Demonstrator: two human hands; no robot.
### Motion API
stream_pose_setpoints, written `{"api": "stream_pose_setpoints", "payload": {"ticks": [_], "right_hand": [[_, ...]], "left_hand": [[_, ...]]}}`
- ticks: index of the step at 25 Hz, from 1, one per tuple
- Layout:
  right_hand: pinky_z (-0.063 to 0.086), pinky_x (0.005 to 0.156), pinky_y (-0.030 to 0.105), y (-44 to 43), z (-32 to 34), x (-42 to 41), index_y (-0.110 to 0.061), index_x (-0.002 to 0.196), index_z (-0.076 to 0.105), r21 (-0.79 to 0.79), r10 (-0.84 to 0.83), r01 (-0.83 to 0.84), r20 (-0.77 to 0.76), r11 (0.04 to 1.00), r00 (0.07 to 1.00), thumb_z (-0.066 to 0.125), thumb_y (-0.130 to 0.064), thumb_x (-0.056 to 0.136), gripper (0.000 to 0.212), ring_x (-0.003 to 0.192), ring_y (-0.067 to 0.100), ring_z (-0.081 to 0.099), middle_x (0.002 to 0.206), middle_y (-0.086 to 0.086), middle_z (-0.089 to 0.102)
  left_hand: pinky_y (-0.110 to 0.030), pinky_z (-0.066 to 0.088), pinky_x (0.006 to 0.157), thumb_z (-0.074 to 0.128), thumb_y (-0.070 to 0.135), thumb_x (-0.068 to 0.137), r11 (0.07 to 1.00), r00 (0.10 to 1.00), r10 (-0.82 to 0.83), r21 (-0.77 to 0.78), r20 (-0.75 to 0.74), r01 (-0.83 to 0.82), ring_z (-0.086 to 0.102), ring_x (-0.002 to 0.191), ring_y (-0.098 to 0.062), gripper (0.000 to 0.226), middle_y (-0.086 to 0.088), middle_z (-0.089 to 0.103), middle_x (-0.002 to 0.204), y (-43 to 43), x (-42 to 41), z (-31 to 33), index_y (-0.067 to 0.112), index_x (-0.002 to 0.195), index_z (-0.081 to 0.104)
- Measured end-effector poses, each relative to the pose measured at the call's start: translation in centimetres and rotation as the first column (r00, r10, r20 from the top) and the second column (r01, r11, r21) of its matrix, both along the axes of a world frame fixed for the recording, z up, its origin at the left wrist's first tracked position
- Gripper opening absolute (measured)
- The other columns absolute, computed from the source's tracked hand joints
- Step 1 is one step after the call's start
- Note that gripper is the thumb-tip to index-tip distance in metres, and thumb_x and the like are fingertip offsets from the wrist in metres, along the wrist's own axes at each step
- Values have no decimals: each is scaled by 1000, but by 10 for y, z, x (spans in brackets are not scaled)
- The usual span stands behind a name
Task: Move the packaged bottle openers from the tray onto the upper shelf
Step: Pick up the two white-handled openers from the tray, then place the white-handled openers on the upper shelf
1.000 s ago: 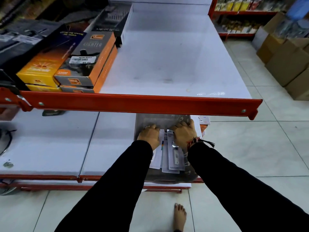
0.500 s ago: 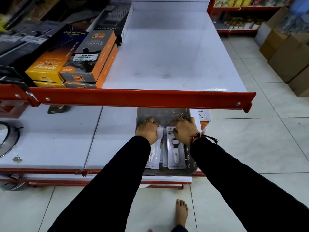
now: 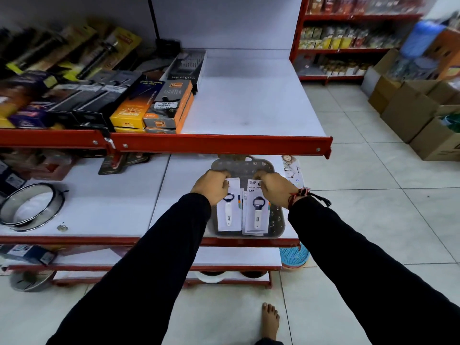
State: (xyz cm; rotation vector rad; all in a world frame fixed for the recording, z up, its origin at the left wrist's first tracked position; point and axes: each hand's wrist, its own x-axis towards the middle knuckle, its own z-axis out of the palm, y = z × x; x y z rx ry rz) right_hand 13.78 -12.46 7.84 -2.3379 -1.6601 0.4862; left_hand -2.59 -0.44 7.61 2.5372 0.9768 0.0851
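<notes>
Fingers of the left hand (image 3: 211,186) curl over the top edge of one bottle opener pack (image 3: 228,207); those of the right hand (image 3: 275,188) curl over the pack beside it (image 3: 256,211). Both packs lie in the gray tray (image 3: 276,220) beneath them, with the upper shelf (image 3: 249,108) above and beyond.

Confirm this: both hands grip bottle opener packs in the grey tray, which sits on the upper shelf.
Wrong place. The head view shows the tray on the lower shelf, under the upper shelf. Left hand and right hand do grip packs in it.
</notes>
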Motion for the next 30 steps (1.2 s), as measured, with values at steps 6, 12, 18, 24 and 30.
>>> {"api": "stream_pose_setpoints", "payload": {"ticks": [6,12,18,24,30], "right_hand": [[41,55,30,-19,68,-31,-9,130,48,116,63,-75,107,990,992,36,0,92,41,69,17,53,100,15,63],[54,79,44,-23,140,-31,-10,123,52,232,38,-82,189,969,981,39,0,89,38,93,34,62,106,17,67],[45,66,37,6,215,-9,-9,125,50,381,-29,-60,223,923,974,35,0,90,39,80,29,55,91,14,63],[39,68,32,60,257,6,-5,122,51,485,-62,-55,221,873,973,39,2,88,37,87,30,55,95,13,62],[36,70,31,118,239,18,-4,128,46,336,-27,-33,173,941,985,39,4,87,42,93,30,55,109,19,62]], "left_hand": [[-30,43,70,45,12,94,994,995,-27,108,97,16,58,84,-27,26,-13,69,106,-22,-30,66,12,112,64],[-31,48,72,47,13,91,987,991,-33,161,127,12,65,97,-33,32,-13,69,113,-22,-39,136,14,116,66],[-32,50,87,47,12,92,975,979,-32,220,203,-14,62,108,-31,38,-12,67,120,9,-21,216,11,125,65],[-32,50,75,48,8,86,944,968,4,318,249,-86,59,89,-29,34,-16,69,112,61,8,279,9,114,68],[-27,41,78,52,13,93,950,998,58,309,-24,-47,59,98,-30,23,-14,65,123,104,39,265,8,111,64]]}}
